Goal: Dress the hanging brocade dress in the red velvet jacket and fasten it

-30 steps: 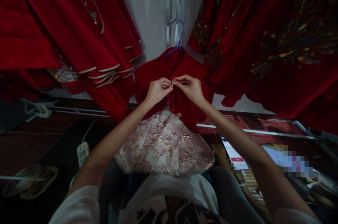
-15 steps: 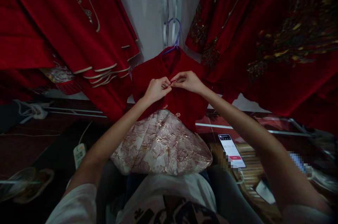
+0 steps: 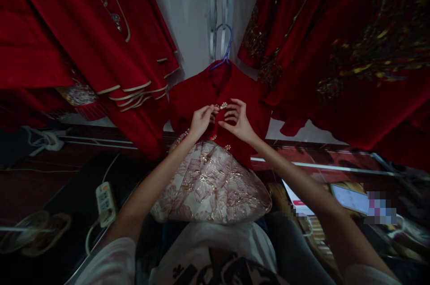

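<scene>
A red jacket hangs on a purple hanger, its front facing me. A beaded flower-shaped fastener sits at the chest, spanning the front opening. My left hand pinches at the left end of this fastener, thumb and fingers together; exactly what lies between the tips is partly hidden. Just right of the fastener, my right hand has its fingers curved and apart, with nothing visible in them. Lower down are more beaded ornaments. A pale pink and gold brocade skirt spreads below the jacket over my lap.
Red garments with cream trim hang at left; red garments with gold embroidery hang at right. A power strip lies on a black surface at left. A phone rests on the right, near a partly covered lit screen.
My right hand has come off the fastener and moved slightly down and right, its fingers spreading. My left hand has shifted slightly downward, still pinching. More of the beaded fastener shows.
</scene>
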Demonstrator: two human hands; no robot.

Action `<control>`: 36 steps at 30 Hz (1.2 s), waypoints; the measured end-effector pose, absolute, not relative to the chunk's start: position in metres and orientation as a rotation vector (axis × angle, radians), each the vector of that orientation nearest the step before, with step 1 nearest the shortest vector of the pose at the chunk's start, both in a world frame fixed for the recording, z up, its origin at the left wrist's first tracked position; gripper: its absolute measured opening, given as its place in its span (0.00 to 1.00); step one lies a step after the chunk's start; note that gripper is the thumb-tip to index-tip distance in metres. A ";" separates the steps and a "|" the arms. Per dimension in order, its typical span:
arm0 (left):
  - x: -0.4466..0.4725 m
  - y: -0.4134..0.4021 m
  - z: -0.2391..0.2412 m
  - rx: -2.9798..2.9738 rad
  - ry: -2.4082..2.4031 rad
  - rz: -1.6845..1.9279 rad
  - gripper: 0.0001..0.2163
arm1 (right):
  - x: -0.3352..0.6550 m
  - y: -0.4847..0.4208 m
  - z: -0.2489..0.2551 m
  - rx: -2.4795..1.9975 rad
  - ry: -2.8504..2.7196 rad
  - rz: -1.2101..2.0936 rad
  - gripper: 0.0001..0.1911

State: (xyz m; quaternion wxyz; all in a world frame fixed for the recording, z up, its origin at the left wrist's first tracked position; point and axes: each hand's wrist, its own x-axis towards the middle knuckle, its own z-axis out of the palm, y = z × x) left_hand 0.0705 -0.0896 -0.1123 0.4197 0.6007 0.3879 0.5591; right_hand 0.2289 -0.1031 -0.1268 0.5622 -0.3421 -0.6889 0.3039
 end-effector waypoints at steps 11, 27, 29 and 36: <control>0.074 -0.118 -0.167 1.627 1.197 1.132 0.23 | 0.242 -0.130 -0.154 -0.955 -1.607 0.973 0.21; 0.059 -0.147 -0.158 1.529 0.993 1.453 0.13 | 0.205 -0.162 -0.142 -0.865 -1.711 0.718 0.22; 0.053 -0.150 -0.147 1.407 0.905 1.526 0.15 | 0.202 -0.167 -0.127 -0.873 -1.657 0.708 0.17; 0.051 -0.148 -0.157 1.319 1.001 1.623 0.18 | 0.182 -0.141 -0.121 -0.951 -1.607 0.794 0.18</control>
